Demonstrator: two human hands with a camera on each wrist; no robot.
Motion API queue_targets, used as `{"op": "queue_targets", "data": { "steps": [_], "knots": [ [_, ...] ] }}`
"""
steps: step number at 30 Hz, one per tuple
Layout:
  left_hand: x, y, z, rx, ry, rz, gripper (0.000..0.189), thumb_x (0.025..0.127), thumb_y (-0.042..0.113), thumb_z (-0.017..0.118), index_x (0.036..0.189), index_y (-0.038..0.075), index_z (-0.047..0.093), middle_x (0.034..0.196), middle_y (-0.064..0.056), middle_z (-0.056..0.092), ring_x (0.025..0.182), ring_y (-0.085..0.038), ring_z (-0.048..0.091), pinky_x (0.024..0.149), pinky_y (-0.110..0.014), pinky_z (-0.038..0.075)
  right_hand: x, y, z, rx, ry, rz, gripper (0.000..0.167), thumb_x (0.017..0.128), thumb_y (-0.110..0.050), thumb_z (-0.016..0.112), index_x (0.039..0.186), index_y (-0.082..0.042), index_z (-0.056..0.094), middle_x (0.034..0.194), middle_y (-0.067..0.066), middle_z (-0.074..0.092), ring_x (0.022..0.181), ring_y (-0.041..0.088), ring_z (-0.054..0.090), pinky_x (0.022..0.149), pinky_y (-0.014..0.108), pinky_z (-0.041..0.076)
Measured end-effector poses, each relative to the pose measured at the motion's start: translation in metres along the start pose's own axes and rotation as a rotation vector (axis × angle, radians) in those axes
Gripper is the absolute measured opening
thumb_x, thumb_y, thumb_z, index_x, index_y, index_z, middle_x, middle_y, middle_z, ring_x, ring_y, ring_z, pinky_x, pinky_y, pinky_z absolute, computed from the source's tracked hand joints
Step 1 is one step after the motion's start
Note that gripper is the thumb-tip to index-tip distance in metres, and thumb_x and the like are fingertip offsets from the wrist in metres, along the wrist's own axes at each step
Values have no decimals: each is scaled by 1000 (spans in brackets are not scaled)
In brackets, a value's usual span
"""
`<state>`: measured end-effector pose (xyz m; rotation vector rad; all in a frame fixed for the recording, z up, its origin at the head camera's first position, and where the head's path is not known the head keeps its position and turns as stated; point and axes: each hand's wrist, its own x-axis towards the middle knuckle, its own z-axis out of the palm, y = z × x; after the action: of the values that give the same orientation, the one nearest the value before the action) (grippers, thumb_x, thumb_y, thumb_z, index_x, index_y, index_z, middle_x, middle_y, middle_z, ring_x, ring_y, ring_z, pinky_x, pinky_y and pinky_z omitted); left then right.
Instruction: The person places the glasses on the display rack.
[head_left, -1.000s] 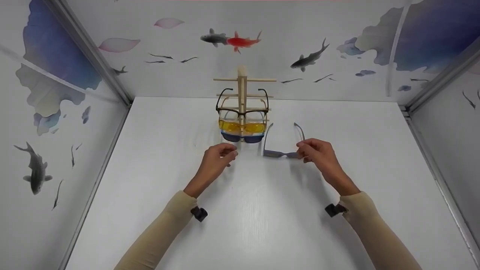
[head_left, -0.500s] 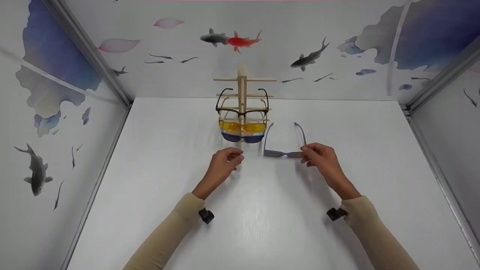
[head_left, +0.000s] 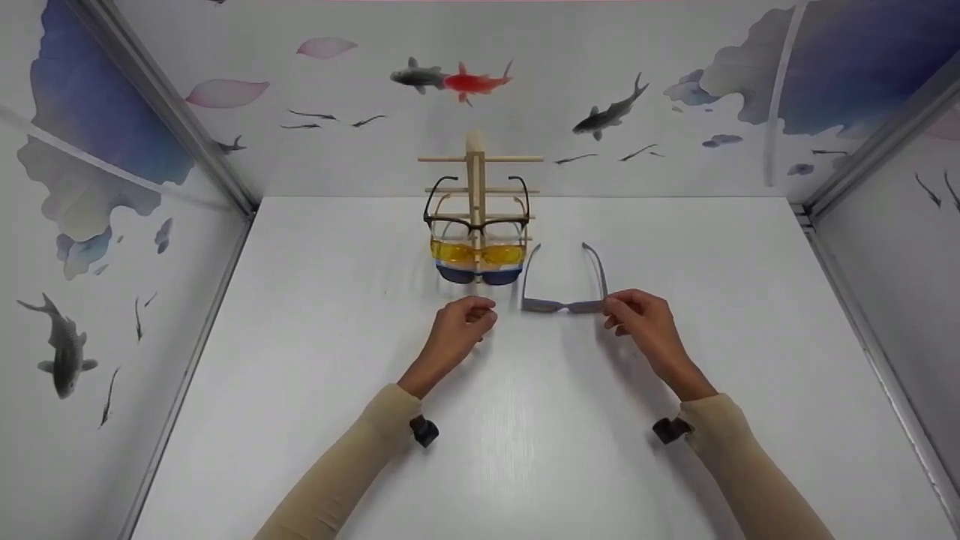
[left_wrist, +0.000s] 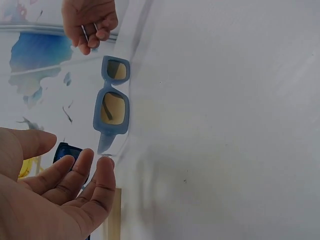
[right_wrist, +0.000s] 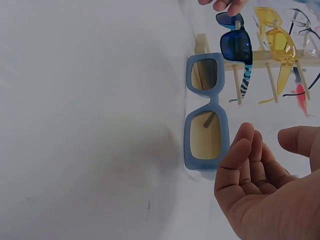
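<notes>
Blue-grey sunglasses (head_left: 547,305) with thick square frames and tinted lenses rest on the white table, their temples unfolded toward the back. Beside their right end is my right hand (head_left: 649,326); in the right wrist view its thumb stands apart from loosely bent fingers (right_wrist: 235,157), with nothing between. Left of the sunglasses, my left hand (head_left: 457,330) hovers near the foot of a wooden display rack (head_left: 476,180). The left wrist view shows its fingers (left_wrist: 102,185) loosely bent, holding nothing.
On the rack hang dark-blue sunglasses (head_left: 457,276), yellow-lens glasses (head_left: 454,251) and black-framed glasses (head_left: 427,219). Its upper wooden pegs (head_left: 517,159) stick out to both sides. Printed walls with fish enclose the white table (head_left: 480,465) at the back and sides.
My left hand has shifted right and slightly back toward me. My right hand has drawn off the sunglasses' right corner, which it overlapped before. The sunglasses keep their place beside the rack.
</notes>
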<state>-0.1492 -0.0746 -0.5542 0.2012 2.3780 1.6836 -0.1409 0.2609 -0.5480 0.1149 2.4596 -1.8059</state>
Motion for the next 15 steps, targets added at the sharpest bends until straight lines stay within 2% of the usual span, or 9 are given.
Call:
{"op": "queue_targets", "data": {
  "steps": [9,15],
  "knots": [
    [9,4,14,11,-23,43,32,110,14,66,136,-5,71,118,-11,75,104,-22,71,84,-33,64,0,12,-2,-33,58,46,41,113,-30,66,131,6,71,120,28,73,93,18,74,81,24,61],
    [18,4,24,16,-24,33,30,110,14,66,135,-3,72,119,-9,75,106,-21,70,87,-34,64,0,16,-7,-38,98,83,39,113,-27,64,134,5,70,122,26,72,93,17,72,80,22,60]
  ]
}}
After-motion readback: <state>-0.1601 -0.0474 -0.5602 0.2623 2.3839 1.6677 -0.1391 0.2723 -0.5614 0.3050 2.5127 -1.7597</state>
